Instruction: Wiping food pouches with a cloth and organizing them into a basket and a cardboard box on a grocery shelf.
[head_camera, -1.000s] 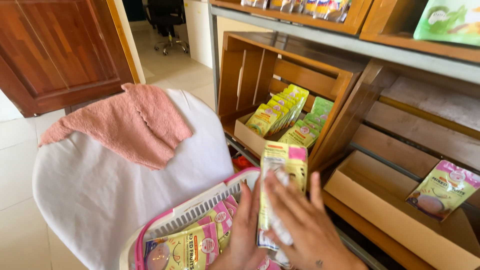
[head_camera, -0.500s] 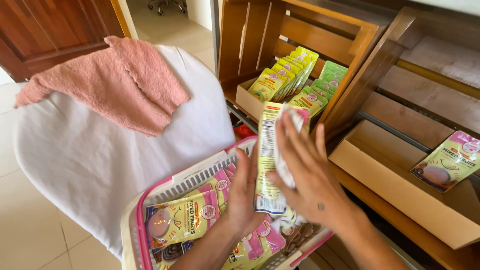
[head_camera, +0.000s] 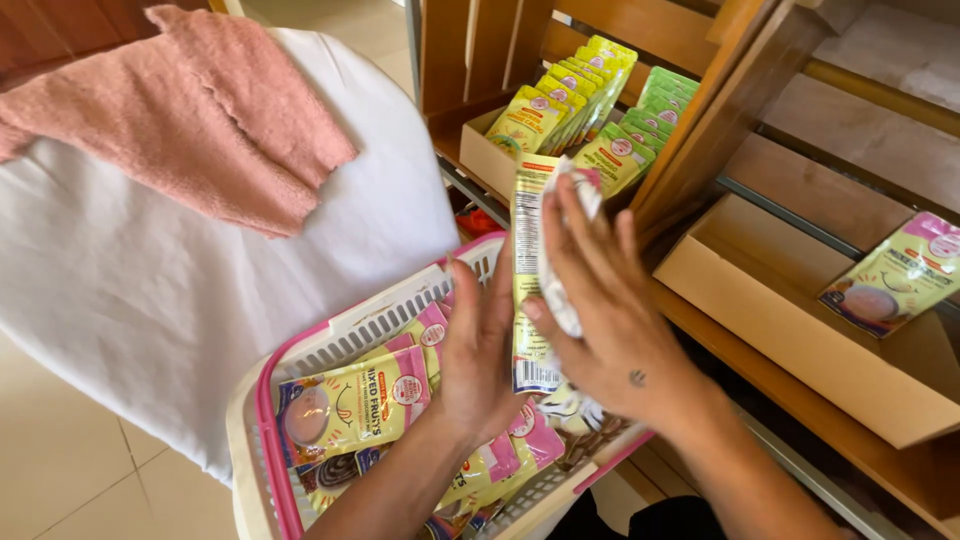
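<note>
We press a tall yellow foil pouch upright between our left hand and right hand, above the pink-rimmed white plastic basket of yellow-and-pink pouches, near the shelf's cardboard box.

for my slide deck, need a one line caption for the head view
Left hand and right hand hold a yellow packet above a pink basket of packets.
</note>
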